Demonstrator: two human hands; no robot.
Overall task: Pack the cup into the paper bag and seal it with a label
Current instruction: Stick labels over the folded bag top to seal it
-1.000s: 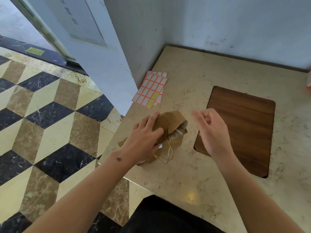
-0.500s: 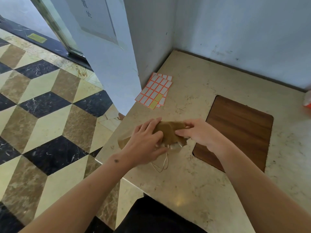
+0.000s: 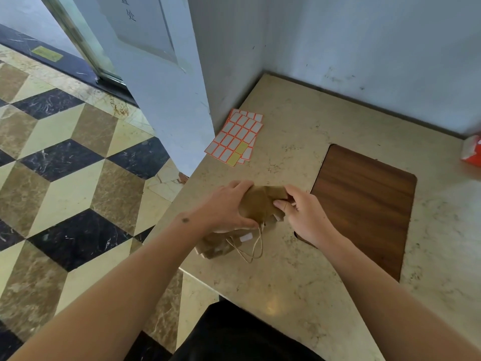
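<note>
A brown paper bag (image 3: 256, 204) lies on its side near the left edge of the marble counter (image 3: 299, 269), its string handles (image 3: 250, 250) trailing toward me. My left hand (image 3: 223, 207) wraps over the bag's bulging body. My right hand (image 3: 302, 212) pinches the folded mouth end of the bag between thumb and fingers. The cup is not visible; the bag hides whatever is inside. Sheets of orange-bordered labels (image 3: 235, 139) lie farther back on the counter by the wall, with two blanks peeled off.
A dark wooden inset panel (image 3: 364, 204) sits in the counter right of my hands. An orange and white packet (image 3: 472, 152) shows at the right edge. The counter's left edge drops to a patterned tile floor (image 3: 65, 165). Walls close the back corner.
My right hand has come in from the free air and taken hold of the bag's open end, folding it. My left hand has stayed on the bag, which has shifted slightly.
</note>
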